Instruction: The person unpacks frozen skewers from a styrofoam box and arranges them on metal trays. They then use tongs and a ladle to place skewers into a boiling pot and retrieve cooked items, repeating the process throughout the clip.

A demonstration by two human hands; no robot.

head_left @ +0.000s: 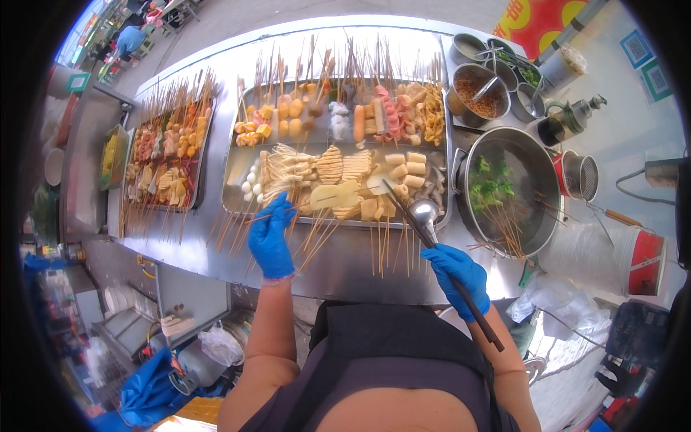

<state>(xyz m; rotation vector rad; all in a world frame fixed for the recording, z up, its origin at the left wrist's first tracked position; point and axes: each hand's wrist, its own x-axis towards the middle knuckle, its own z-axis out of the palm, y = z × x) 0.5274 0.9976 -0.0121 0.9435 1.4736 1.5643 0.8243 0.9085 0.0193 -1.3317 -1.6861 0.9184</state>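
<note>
My left hand [272, 237], in a blue glove, is at the front edge of the big metal tray [450, 187]. Its fingers are closed on the thin stick of a skewer, just below the pale enoki mushroom skewers [288, 170]. In my right hand [461, 281], also gloved in blue, are long dark chopsticks [412, 219] and a metal ladle [425, 212]. The chopstick tips reach a pale flat slice [379, 182] on a skewer. Another flat yellowish slice [335, 195] lies between my hands. White egg skewers [252, 176] and tube-shaped pieces [414, 168] sit in the same tray section.
At the right stands a round pot [471, 169] with broccoli [493, 183] and skewers in liquid. Behind it are bowls of sauce and toppings [481, 93]. A second skewer tray [204, 173] lies at the left. A wire strainer [588, 178] and plastic bags [586, 252] are farther right.
</note>
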